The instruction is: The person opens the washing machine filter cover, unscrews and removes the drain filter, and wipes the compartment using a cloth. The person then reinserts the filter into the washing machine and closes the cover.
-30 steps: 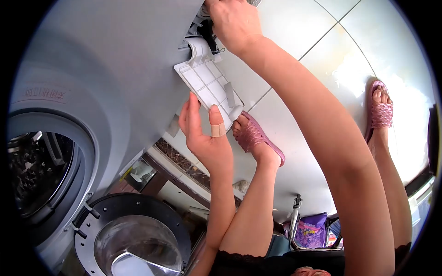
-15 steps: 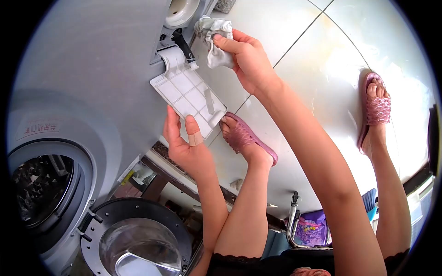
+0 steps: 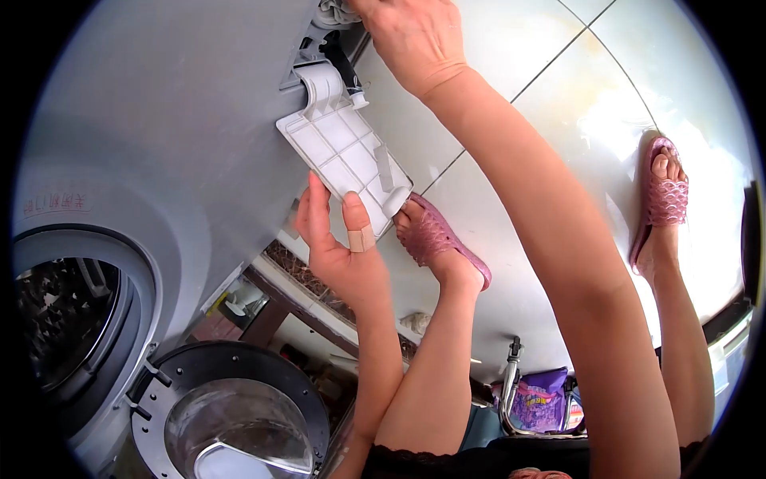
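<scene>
My left hand (image 3: 339, 247), with a plaster round its thumb, grips the lower edge of a white ribbed plastic flap cover (image 3: 347, 156). The cover hangs open from a recess low in the front of a grey washing machine (image 3: 207, 104). At the top edge of the view my right hand (image 3: 415, 40) presses a crumpled grey-white cloth (image 3: 337, 12) into the recess, over the spot of the round filter cap. Its fingertips are cut off by the frame. A black drain hose (image 3: 341, 60) with a white tip sticks out between the cloth and the cover.
The machine's round door (image 3: 231, 359) stands open at lower left, beside the dark drum opening (image 3: 68, 311). Pale floor tiles (image 3: 511, 176) lie under my feet in pink slippers (image 3: 439, 235). A purple packet (image 3: 538, 399) sits by a metal frame (image 3: 511, 383).
My right hand has carried the cloth up and left, from above the floor into the recess. My left hand still holds the cover; the whole view has shifted slightly.
</scene>
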